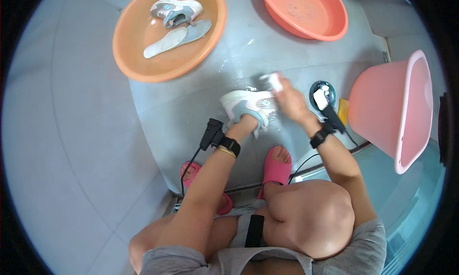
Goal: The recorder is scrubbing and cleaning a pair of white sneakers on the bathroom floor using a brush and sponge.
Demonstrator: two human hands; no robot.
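Note:
My left hand (248, 125) reaches into the opening of a white, pink and light-blue sneaker (238, 101), holding it from inside just above the wet floor. The fingers are hidden in the shoe. My right hand (291, 100) grips a white scrubbing brush (273, 82), blurred by motion, by the sneaker's right end. Whether the brush touches the shoe is hard to tell. A matching sneaker (177, 10) lies in an orange basin (125, 52) at the upper left, together with two insoles (165, 42) that overlap.
A coral basin (331, 27) with a little foamy water stands at the upper right. A pink tub (376, 99) lies tipped on its side at the right. Beside it are a dark round dish (312, 92) with white pieces and a yellow block (343, 111). Cables run from both wrist straps.

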